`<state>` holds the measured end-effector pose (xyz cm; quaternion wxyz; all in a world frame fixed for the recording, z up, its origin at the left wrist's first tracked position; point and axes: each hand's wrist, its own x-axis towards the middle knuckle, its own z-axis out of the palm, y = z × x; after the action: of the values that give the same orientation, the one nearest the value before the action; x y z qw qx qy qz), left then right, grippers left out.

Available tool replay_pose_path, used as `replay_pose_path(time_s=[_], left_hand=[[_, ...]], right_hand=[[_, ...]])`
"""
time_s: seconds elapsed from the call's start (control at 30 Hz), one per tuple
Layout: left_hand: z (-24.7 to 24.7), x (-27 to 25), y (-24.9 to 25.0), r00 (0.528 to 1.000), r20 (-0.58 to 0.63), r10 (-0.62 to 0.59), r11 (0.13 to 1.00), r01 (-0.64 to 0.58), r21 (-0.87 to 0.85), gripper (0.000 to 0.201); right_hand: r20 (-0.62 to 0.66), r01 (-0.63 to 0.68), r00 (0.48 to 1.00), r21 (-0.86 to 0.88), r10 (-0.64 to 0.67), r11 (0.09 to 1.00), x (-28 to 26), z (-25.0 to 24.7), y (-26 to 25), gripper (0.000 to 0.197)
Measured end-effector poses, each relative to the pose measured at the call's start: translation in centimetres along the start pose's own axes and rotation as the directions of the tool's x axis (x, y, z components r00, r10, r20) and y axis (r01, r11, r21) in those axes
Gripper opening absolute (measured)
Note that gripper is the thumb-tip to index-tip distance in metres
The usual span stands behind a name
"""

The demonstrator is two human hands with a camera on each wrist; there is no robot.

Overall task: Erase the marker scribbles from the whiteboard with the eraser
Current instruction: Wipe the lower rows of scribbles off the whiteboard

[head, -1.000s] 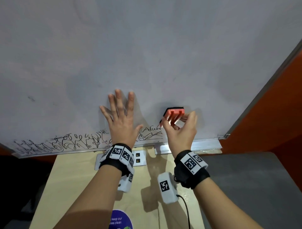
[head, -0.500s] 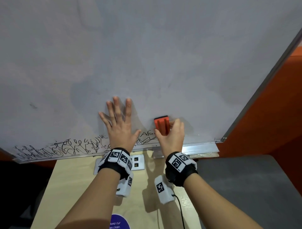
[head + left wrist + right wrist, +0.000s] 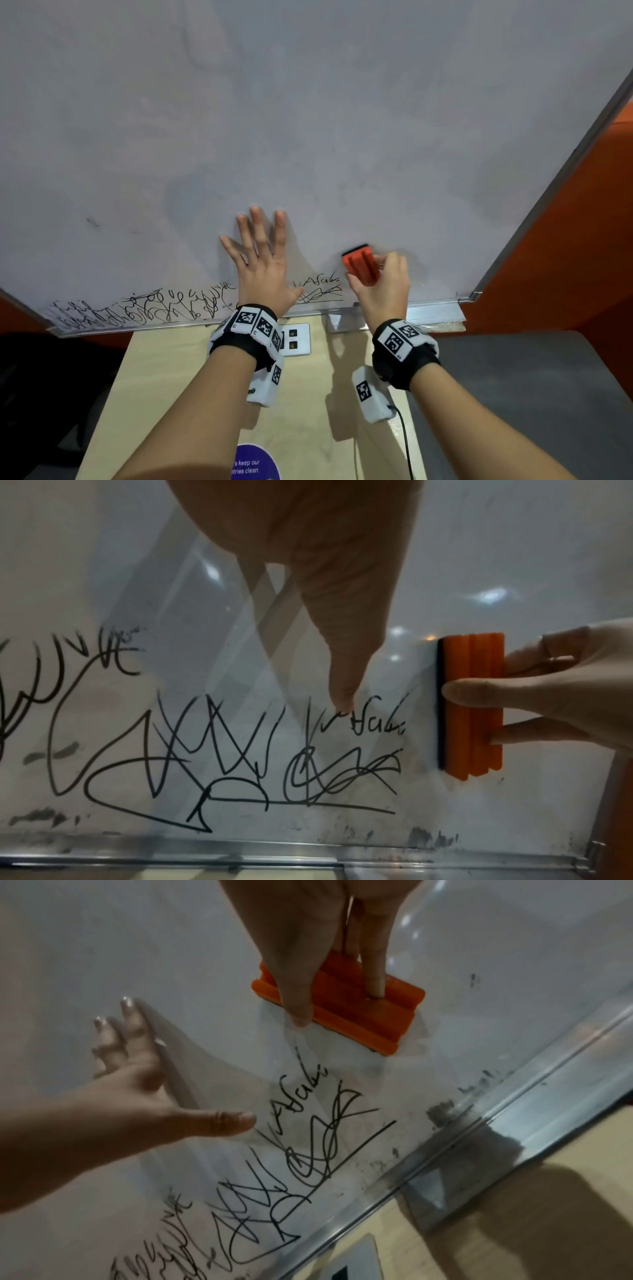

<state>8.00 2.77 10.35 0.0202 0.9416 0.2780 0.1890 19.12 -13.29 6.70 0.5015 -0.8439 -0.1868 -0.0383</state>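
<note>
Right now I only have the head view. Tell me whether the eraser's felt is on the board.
Observer: In the left wrist view, the eraser has its dark felt flat against the whiteboard.
Operator: Report the grip.
Observer: The right hand pinches it, with the thumb on the side facing the ink and the fingers behind.
Operator: Locate the nearest ink.
Observer: The scribbles stop short of the felt, with bare board between them.

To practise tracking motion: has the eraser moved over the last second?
Yes. The eraser, gripped by the right hand, has come down the whiteboard, closer to the bottom rail.
</note>
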Motion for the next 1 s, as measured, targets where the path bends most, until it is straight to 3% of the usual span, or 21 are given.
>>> replay_pose_path(time_s=[0.17, 0.37, 0.53, 0.6, 0.7, 0.73, 0.87, 1.0], left_hand=[[0.2, 0.2, 0.4, 1.0, 0.001, -0.031, 0.999, 0.031, -0.01, 0.17], [0.5, 0.4, 0.6, 0.999, -0.022, -0.039, 0.999, 0.039, -0.024, 0.173], [0.5, 0.4, 0.6, 0.999, -0.022, -0.039, 0.999, 0.039, -0.004, 0.173], [0.6, 0.3, 0.5, 0.999, -0.028, -0.042, 0.999, 0.042, -0.001, 0.172], [0.6, 0.1, 0.4, 0.998, -0.05, -0.045, 0.998, 0.046, 0.034, 0.169], [0.7, 0.1, 0.4, 0.997, -0.059, -0.041, 0.998, 0.044, 0.047, 0.168], [1.4, 0.0, 0.0, 0.995, -0.104, -0.012, 0.997, 0.021, 0.079, 0.16], [1.5, -0.5, -0.8, 0.989, -0.133, 0.068, 0.991, -0.051, 0.123, 0.151]], right_hand=[[-0.102, -0.064, 0.993, -0.037, 0.06, 0.997, 2.0, -3.6, 3.2, 0.045], [-0.117, -0.094, 0.99, -0.158, 0.076, 0.983, 4.6, -9.0, 9.5, 0.046], [-0.174, -0.132, 0.98, -0.18, 0.1, 0.975, 5.1, -10.0, 11.4, 0.045], [-0.225, -0.201, 0.96, -0.145, 0.166, 0.969, 5.2, -10.1, 11.6, 0.045], [-0.345, -0.363, 0.874, 0.004, 0.342, 0.932, 5.2, -9.6, 10.3, 0.047], [-0.339, -0.375, 0.87, 0.021, 0.359, 0.927, 4.9, -8.9, 9.5, 0.047], [-0.166, -0.209, 0.964, 0.013, 0.209, 0.978, 2.3, -4.4, 5.3, 0.045], [-0.082, -0.154, 0.983, 0.123, 0.165, 0.98, 0.4, -0.9, 0.1, 0.045]])
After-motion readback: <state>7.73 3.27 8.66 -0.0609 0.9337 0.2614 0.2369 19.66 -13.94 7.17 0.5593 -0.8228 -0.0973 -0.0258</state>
